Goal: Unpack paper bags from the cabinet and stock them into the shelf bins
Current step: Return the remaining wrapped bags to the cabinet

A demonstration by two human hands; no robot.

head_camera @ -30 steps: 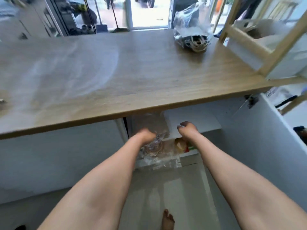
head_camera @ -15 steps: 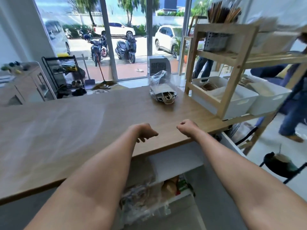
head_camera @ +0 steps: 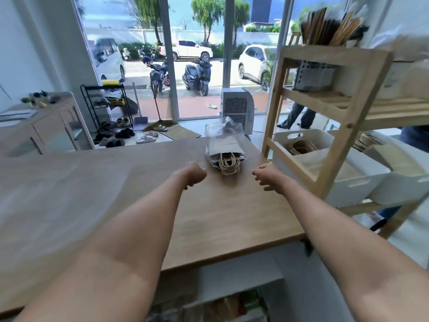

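Head view: step in hand looks like the reach for the bag pack (head_camera: 224,148), wrapped in clear plastic, lying flat on the wooden counter (head_camera: 116,182) just beside the shelf unit (head_camera: 334,126). Left hand (head_camera: 193,174) is curled into a loose fist, holding nothing; right hand (head_camera: 269,176) has fingers slack and spread, empty too. Both are near the pack, w/o touching. Pack's long axis runs away from the person; twine handles point back toward the hands. Next move prob. needs both hands on the pack to strip the wrap, then bags go into the white bins (head_camera: 348,182). More wrapped stock shows in the cabinet (head_camera: 232,305) below.
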